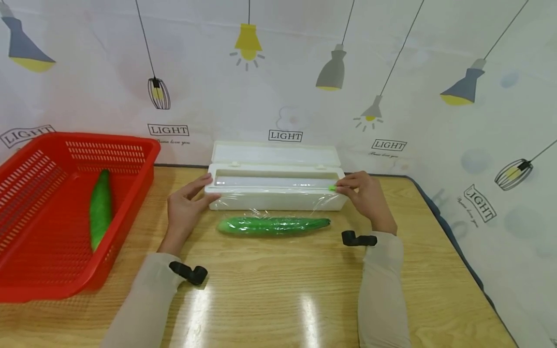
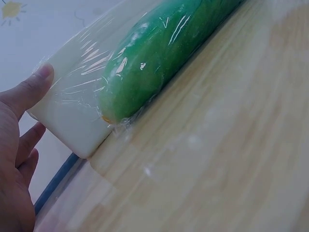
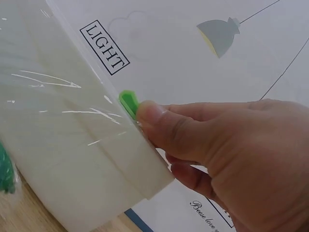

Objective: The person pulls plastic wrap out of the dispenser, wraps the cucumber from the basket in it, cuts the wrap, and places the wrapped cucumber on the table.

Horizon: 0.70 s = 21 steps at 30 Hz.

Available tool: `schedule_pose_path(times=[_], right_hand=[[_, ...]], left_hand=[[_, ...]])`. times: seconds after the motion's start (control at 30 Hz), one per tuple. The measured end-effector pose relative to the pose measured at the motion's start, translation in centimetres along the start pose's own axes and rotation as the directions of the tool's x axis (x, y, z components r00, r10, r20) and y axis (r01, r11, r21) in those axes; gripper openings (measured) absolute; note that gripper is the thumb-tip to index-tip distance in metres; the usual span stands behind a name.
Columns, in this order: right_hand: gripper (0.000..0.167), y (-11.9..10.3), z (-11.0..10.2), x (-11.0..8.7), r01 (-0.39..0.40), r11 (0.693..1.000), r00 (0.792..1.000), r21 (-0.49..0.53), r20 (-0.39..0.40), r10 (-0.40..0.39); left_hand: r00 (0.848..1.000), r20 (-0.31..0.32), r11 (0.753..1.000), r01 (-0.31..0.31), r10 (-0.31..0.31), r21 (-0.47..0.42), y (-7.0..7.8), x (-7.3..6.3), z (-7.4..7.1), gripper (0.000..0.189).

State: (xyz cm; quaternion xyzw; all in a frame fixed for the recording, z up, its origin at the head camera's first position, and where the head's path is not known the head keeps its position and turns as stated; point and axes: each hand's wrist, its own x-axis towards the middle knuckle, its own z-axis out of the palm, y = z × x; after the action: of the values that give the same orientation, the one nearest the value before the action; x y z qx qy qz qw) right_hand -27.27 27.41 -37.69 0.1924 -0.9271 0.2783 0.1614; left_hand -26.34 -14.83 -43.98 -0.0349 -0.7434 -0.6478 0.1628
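At 12 o'clock from the person, a white box [image 1: 278, 202] is standing on the table [image 1: 261, 299], and its lid [image 1: 276, 154] is standing open behind. The left hand [image 1: 184, 208] is grasping this box by the 9 o'clock end, the thumb lying near the front edge. The right hand [image 1: 365, 198] is pinching a small green slider [image 3: 128, 102] between thumb and fingers, near the 3 o'clock end. A clear film [image 3: 63, 96] is coming down over the front of the box and is covering a green cucumber [image 1: 274, 225]. This cucumber is lying at 6 o'clock of the box, near it, its narrow end pointing to 3 o'clock. Toward 10 o'clock, a red basket [image 1: 124, 222] is holding 1 other cucumber [image 1: 101, 208]. Behind the table, a pale backdrop [image 1: 209, 87] is showing printed lamps.
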Motion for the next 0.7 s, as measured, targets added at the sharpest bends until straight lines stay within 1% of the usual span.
schedule_pose_path(times=[0.23, 0.37, 0.53, 0.7], right_hand=[[0.015, 0.36, -0.17, -0.24, -0.014, 1.0, 1.0, 0.0, -0.026, 0.014], [0.015, 0.37, -0.28, -0.33, -0.014, 1.0, 0.999, 0.014, -0.041, 0.015], [0.014, 0.44, -0.36, -0.39, -0.009, 1.0, 0.999, 0.027, -0.045, 0.01], [0.015, 0.33, -0.5, -0.45, -0.007, 1.0, 0.999, 0.016, -0.045, 0.007]], left_hand=[[1.0, 0.0, 1.0, 0.001, -0.001, -0.004, -0.04, 0.09, -0.01, 0.05], [1.0, -0.002, 1.0, -0.011, 0.011, -0.005, -0.08, 0.11, -0.02, 0.05], [1.0, 0.0, 1.0, -0.012, 0.012, -0.001, -0.01, 0.06, -0.04, 0.05], [1.0, 0.004, 1.0, -0.003, 0.003, 0.008, 0.01, 0.06, -0.06, 0.05]])
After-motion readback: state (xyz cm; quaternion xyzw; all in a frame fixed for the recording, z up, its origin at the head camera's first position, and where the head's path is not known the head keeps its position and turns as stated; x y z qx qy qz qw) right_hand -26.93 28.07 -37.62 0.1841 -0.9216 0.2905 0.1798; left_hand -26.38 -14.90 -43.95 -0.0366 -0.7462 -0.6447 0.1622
